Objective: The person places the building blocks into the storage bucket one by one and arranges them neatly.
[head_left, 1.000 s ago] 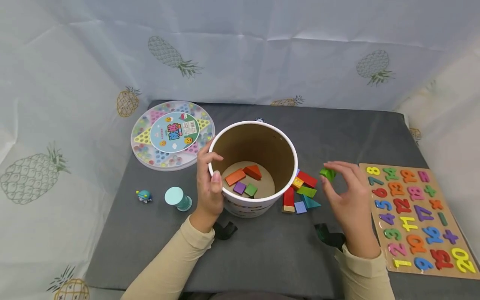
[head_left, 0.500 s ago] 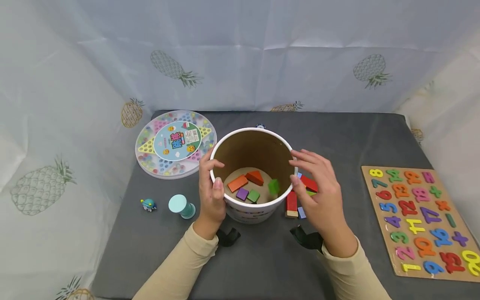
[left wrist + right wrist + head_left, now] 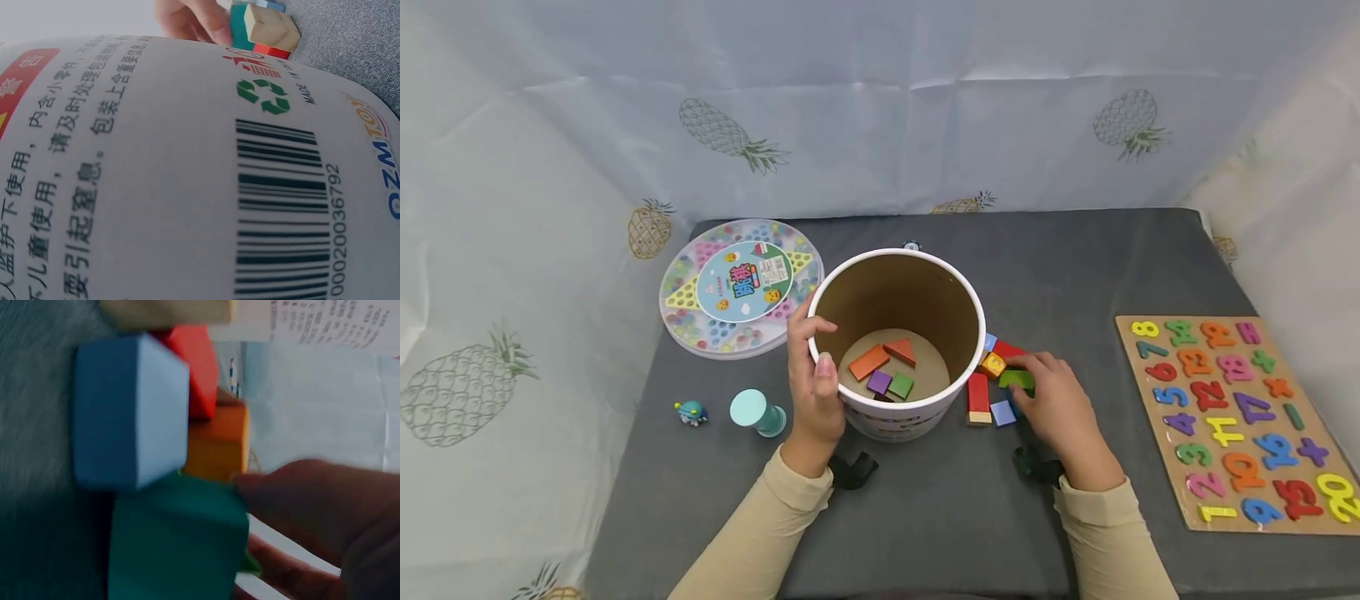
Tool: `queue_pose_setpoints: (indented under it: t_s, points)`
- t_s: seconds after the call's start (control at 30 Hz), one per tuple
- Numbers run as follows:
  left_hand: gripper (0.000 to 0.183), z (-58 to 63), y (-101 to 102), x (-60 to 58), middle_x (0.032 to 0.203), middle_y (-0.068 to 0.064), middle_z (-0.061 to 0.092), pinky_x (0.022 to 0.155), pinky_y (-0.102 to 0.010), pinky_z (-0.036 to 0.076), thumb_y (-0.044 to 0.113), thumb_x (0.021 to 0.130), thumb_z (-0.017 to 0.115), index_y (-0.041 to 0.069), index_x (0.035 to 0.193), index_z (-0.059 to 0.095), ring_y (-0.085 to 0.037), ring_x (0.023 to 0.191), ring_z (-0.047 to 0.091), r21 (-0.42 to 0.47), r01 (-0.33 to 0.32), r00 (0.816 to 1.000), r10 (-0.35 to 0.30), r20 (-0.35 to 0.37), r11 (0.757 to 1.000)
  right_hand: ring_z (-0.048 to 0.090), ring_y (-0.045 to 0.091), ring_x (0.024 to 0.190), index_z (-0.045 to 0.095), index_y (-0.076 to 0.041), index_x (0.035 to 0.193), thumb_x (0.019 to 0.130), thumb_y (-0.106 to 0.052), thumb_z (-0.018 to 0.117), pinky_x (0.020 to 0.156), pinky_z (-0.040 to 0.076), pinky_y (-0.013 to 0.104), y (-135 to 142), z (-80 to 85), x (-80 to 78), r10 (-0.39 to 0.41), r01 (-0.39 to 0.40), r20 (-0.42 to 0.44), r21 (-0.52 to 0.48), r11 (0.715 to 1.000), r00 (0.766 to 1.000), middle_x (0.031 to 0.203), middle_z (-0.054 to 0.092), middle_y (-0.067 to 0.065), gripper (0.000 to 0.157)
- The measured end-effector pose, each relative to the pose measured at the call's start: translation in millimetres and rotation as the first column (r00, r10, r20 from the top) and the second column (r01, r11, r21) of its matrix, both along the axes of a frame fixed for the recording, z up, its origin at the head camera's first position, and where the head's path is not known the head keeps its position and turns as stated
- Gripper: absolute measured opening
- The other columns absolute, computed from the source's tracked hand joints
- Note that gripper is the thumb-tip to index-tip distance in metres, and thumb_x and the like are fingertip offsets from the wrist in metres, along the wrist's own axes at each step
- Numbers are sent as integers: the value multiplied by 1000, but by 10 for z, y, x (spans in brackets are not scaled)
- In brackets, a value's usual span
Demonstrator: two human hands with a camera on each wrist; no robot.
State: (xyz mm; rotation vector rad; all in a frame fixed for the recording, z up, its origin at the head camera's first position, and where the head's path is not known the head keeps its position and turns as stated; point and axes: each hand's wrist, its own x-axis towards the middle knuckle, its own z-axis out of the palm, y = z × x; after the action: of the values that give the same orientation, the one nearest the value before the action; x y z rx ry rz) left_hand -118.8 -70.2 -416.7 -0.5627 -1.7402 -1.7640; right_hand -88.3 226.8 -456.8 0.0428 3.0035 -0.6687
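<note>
Clamping the bucket (image 3: 910, 287) mid-frame is the left hand (image 3: 816, 392), while right of centre the right hand (image 3: 1060, 408) straddles a green block (image 3: 1015, 379), thumb and fingers apart, any pinch unclear.

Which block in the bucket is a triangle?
The orange triangle, beside the orange rectangle. Its top has three corners; the rectangle, purple block and green block show four. One dark piece is mostly hidden.
</note>
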Motion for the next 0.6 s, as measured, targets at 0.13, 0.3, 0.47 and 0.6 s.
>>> queue_pose_setpoints:
  t_s: [0.13,0.3,0.47,0.6]
  points:
    - [39,3,0,-6,141,-18,38,91,-62,35,28,84,35,-4,105,44,-40,126,38,-4,-8,1000,8,-9,1000,54,31,95,62,-9,120,80,-19,75,81,47,53,17,-4,19,-36,36,-10,-20,999,999,117,53,14,43]
    - [39,4,-7,-6,141,-18,37,91,-62,36,26,83,36,-6,105,43,-41,125,38,13,13,1000,-13,0,1000,55,31,89,63,-7,118,78,-23,78,76,48,51,7,19,71,-70,70,23,12,997,997,111,54,16,46]
    - [39,12,-1,-11,142,-18,36,92,-60,36,24,82,36,-6,105,43,-41,124,38,16,32,999,-32,-4,999,55,30,80,62,-7,119,76,-24,78,66,49,48,8,53,133,-102,97,76,66,993,992,108,56,19,49]
    - [38,21,0,-9,141,-19,37,92,-61,34,25,82,36,-5,104,43,-43,123,39,10,27,999,-27,-18,1000,57,31,83,58,-7,125,75,-17,79,71,50,51,13,33,178,-87,82,95,56,995,992,109,55,20,55]
